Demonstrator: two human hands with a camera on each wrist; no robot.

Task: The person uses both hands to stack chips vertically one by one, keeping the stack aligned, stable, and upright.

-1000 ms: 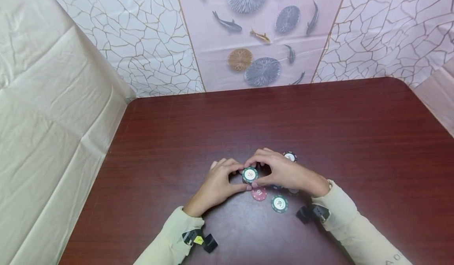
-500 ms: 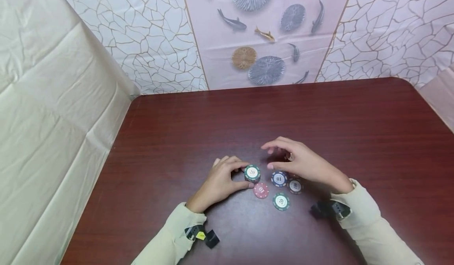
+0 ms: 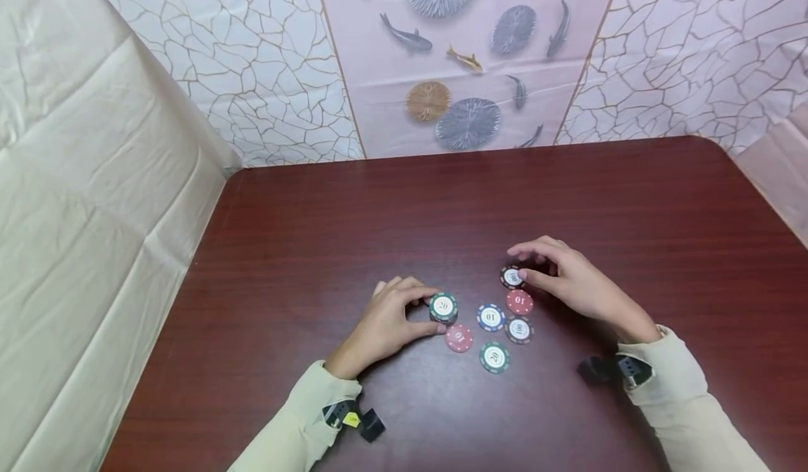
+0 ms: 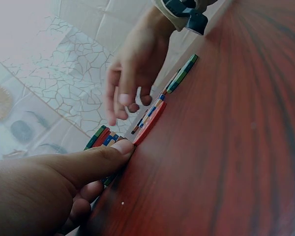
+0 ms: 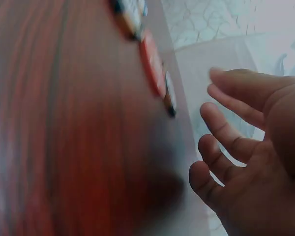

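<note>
My left hand [image 3: 385, 325] holds a stack of poker chips [image 3: 444, 305] between thumb and fingers, with a green 20 chip on top. In the left wrist view, the stack's layered edge [image 4: 105, 137] shows green, red and blue by the thumb. My right hand [image 3: 577, 286] hovers at the far right of the loose chips, thumb and fingers spread, holding nothing. The thumb overlaps a black 100 chip [image 3: 508, 277] in the head view; the right wrist view shows the hand [image 5: 255, 132] apart from the chips. Just below that chip lies a red chip [image 3: 520, 302].
Between the hands lie a blue chip [image 3: 490, 317] and another black 100 chip [image 3: 519, 330]. Nearer me are a red chip [image 3: 459, 339], close to the left thumb, and a green 20 chip [image 3: 494, 358]. The dark red table [image 3: 353, 226] meets a patterned cloth [image 3: 271, 72] behind.
My right hand has left the stack and moved right, over the far black chip, uncovering the loose chips. The left hand stays around the stack.
</note>
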